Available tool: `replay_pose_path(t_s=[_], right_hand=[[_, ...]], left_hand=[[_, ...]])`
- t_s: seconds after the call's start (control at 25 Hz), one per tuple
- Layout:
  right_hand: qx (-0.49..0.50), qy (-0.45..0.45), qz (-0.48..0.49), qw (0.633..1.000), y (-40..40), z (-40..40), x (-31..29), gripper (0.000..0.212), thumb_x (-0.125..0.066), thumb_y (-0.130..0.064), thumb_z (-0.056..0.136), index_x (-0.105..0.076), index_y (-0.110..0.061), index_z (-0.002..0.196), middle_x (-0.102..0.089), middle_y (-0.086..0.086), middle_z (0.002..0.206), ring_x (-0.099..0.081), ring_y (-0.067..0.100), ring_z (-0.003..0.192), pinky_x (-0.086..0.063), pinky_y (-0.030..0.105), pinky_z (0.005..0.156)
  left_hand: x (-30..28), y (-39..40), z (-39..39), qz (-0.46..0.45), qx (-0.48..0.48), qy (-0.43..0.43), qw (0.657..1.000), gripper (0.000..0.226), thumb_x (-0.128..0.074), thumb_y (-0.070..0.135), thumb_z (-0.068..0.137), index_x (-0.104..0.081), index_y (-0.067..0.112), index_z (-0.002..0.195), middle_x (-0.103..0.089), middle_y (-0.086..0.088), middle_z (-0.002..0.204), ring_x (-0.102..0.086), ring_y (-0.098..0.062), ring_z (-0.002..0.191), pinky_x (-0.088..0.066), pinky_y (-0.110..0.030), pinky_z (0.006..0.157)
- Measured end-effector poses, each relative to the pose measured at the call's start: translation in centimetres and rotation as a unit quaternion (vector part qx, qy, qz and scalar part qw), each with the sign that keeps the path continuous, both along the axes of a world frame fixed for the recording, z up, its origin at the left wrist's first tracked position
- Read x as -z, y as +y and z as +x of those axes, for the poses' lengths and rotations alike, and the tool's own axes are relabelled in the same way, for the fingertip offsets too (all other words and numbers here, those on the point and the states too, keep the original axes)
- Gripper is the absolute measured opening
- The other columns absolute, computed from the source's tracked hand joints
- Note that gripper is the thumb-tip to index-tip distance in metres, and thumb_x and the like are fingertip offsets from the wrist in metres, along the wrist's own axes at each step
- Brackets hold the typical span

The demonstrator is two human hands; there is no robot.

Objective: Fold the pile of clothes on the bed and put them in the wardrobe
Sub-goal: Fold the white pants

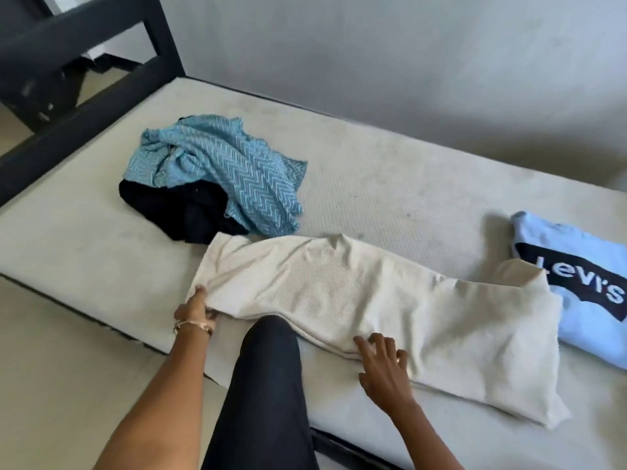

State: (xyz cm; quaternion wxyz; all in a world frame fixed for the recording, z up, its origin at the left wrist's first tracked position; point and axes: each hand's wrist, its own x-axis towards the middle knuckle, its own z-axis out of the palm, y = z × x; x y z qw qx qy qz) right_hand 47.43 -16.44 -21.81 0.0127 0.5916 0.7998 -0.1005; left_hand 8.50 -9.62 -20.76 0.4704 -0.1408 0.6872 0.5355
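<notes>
Two hands are laid on a cream garment (373, 300) spread along the near edge of the bed (390, 184). By the left hand (196, 308), the garment's left end is pinched, fingers (200, 293) curled into the cloth. The right hand (383, 364) is pressed flat on the near hem, fingers spread and nearly straight, nothing gripped. The garment's long axis is run left to right, slanting toward the near right corner. A knee in dark trousers (268, 368) is set against the bed edge between the hands. Bare mattress is left beyond the garment, up to the wall (373, 52). A blue zigzag cloth (230, 164) over a black garment (169, 205) is heaped just beyond the left end; a folded light-blue shirt (583, 290) is touched by the right end.
</notes>
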Motion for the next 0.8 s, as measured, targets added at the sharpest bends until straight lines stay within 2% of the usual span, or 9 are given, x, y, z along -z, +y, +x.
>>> replay_pose_path(t_s=[0.08,0.16,0.24,0.32,0.4,0.52,0.64,0.72,0.8], right_hand=[[0.026,-0.018,0.015,0.999,0.6,-0.1,0.3,0.061,-0.078,-0.006,0.053,-0.062,-0.018,0.111,-0.058,0.007,0.095,-0.054,0.029,0.082,-0.045,0.046,0.068],[0.04,-0.031,0.029,0.998,1.2,-0.1,0.5,0.054,-0.073,0.004,0.053,-0.066,-0.014,0.104,-0.057,0.007,0.083,-0.054,0.03,0.071,-0.041,0.043,0.064],[0.044,-0.022,0.051,0.998,1.8,-0.4,0.6,0.05,-0.071,0.009,0.053,-0.067,-0.01,0.099,-0.055,0.009,0.079,-0.053,0.031,0.066,-0.041,0.041,0.058],[0.05,0.009,0.065,0.997,2.2,-0.9,0.3,0.046,-0.068,0.01,0.056,-0.065,-0.007,0.099,-0.054,0.01,0.081,-0.052,0.03,0.067,-0.042,0.039,0.055],[0.042,0.038,0.076,0.996,2.4,-1.3,0.4,0.046,-0.065,0.011,0.059,-0.064,-0.008,0.102,-0.053,0.01,0.086,-0.051,0.029,0.07,-0.043,0.038,0.056],[0.003,0.042,0.046,0.998,2.1,-1.3,1.1,0.05,-0.065,0.012,0.062,-0.06,-0.011,0.106,-0.049,0.008,0.091,-0.05,0.027,0.075,-0.046,0.038,0.059],[0.004,0.013,0.012,1.0,1.5,-1.5,1.7,0.057,-0.062,0.014,0.062,-0.056,-0.014,0.112,-0.048,0.008,0.097,-0.05,0.028,0.081,-0.047,0.04,0.065],[-0.001,0.013,-0.005,1.0,1.1,-1.5,1.5,0.062,-0.05,0.018,0.063,-0.055,-0.014,0.115,-0.047,0.01,0.102,-0.05,0.031,0.087,-0.046,0.041,0.069],[-0.03,0.033,-0.007,0.999,0.7,-1.2,1.1,0.072,-0.033,0.017,0.062,-0.053,-0.016,0.123,-0.048,0.01,0.11,-0.049,0.032,0.095,-0.044,0.042,0.074]], left_hand=[[0.0,1.4,-0.6,-0.016,0.031,0.012,0.999,0.066,-0.075,0.037,0.079,-0.048,0.006,0.132,-0.058,-0.009,0.127,-0.061,-0.028,0.107,-0.05,-0.053,0.092],[-1.6,3.1,-0.5,0.02,0.081,-0.045,0.995,0.041,-0.062,0.028,0.091,-0.053,0.008,0.125,-0.059,-0.005,0.12,-0.056,-0.023,0.117,-0.046,-0.045,0.099],[-3.5,4.7,-0.1,0.11,0.079,-0.09,0.987,0.017,-0.052,0.014,0.096,-0.059,0.01,0.112,-0.062,-0.008,0.112,-0.056,-0.023,0.114,-0.045,-0.043,0.097],[-5.1,6.1,-0.1,0.212,0.072,-0.053,0.973,0.015,-0.054,0.006,0.093,-0.062,0.011,0.105,-0.065,-0.009,0.111,-0.062,-0.025,0.105,-0.051,-0.043,0.09],[-5.4,6.5,-0.8,0.257,0.06,0.018,0.964,0.021,-0.059,-0.001,0.088,-0.064,0.011,0.104,-0.066,-0.011,0.113,-0.066,-0.026,0.099,-0.055,-0.043,0.083],[-4.9,5.6,-1.7,0.138,0.075,0.133,0.979,0.045,-0.068,-0.006,0.08,-0.057,0.005,0.123,-0.06,-0.016,0.124,-0.061,-0.03,0.109,-0.051,-0.043,0.088],[-3.7,3.6,-1.2,-0.137,0.176,0.176,0.959,0.099,-0.078,0.017,0.079,-0.011,0.014,0.152,-0.028,-0.017,0.152,-0.034,-0.037,0.137,-0.033,-0.047,0.11],[-3.8,2.7,0.9,-0.205,0.189,0.2,0.939,0.105,-0.076,0.023,0.08,-0.001,0.018,0.153,-0.014,-0.02,0.155,-0.029,-0.04,0.138,-0.03,-0.05,0.111],[-4.3,2.4,4.5,-0.224,0.178,0.278,0.917,0.093,-0.07,0.018,0.082,-0.009,0.018,0.152,-0.013,-0.02,0.153,-0.033,-0.042,0.132,-0.034,-0.051,0.107]])
